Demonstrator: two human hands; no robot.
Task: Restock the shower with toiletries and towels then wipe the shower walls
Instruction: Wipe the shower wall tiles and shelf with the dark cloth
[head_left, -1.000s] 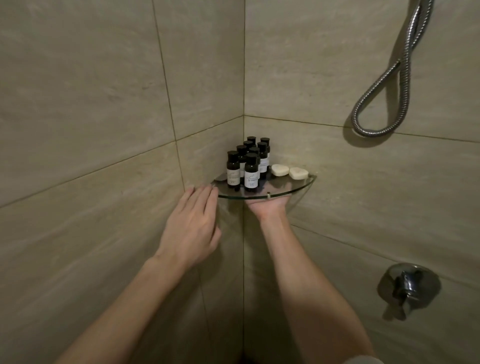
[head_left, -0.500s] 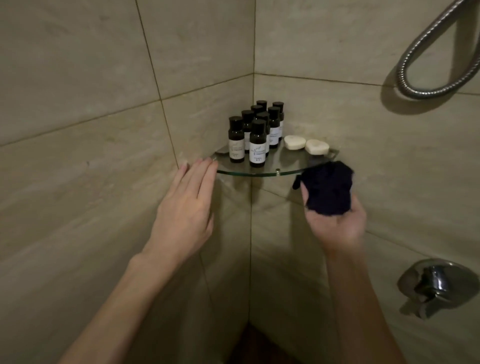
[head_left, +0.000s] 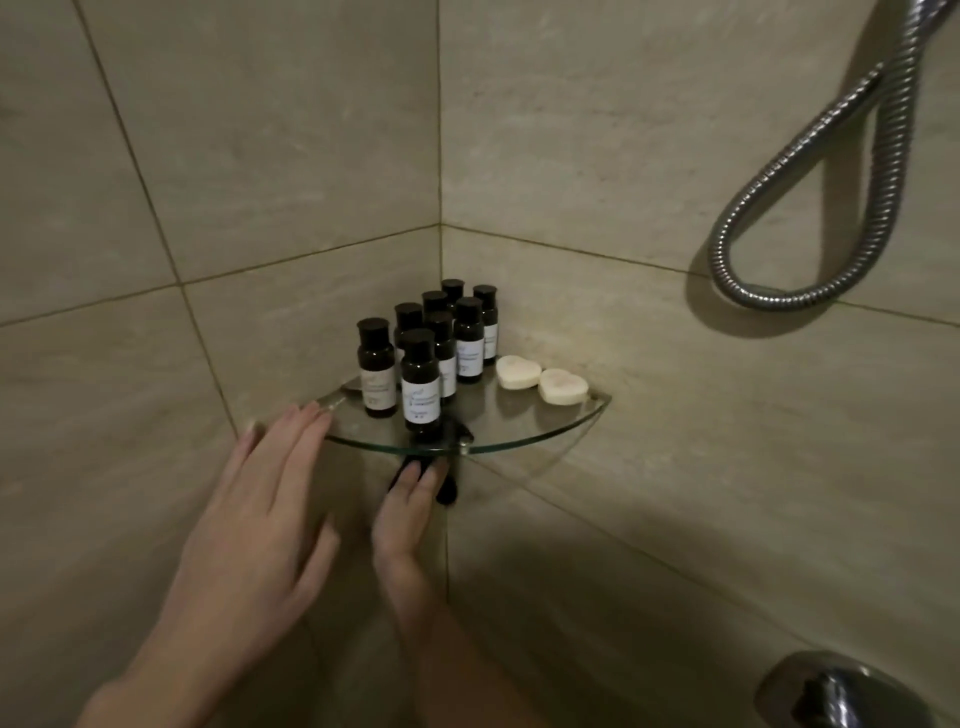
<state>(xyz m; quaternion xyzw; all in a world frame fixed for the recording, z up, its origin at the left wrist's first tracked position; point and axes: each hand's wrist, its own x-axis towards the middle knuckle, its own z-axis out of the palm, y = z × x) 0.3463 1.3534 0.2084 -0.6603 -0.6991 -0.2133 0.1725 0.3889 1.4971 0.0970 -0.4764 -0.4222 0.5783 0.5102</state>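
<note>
A glass corner shelf (head_left: 524, 436) carries several small dark bottles (head_left: 421, 384) with white labels and two pale heart-shaped soaps (head_left: 563, 387). My left hand (head_left: 260, 519) lies flat on the beige tiled left wall (head_left: 104, 415), its fingertips at the shelf's left end. My right hand (head_left: 410, 519) presses a dark cloth (head_left: 448, 488) into the corner just under the shelf with straight fingers. Most of the cloth is hidden beneath the glass and my fingers.
A metal shower hose (head_left: 810, 208) loops on the right wall. A chrome tap handle (head_left: 841, 691) sits at the lower right. Bare beige tiles cover both walls around the shelf.
My right hand, which held the bunched dark cloth out to the right below the shelf, has moved left into the corner under the glass. My left hand has stayed on the wall.
</note>
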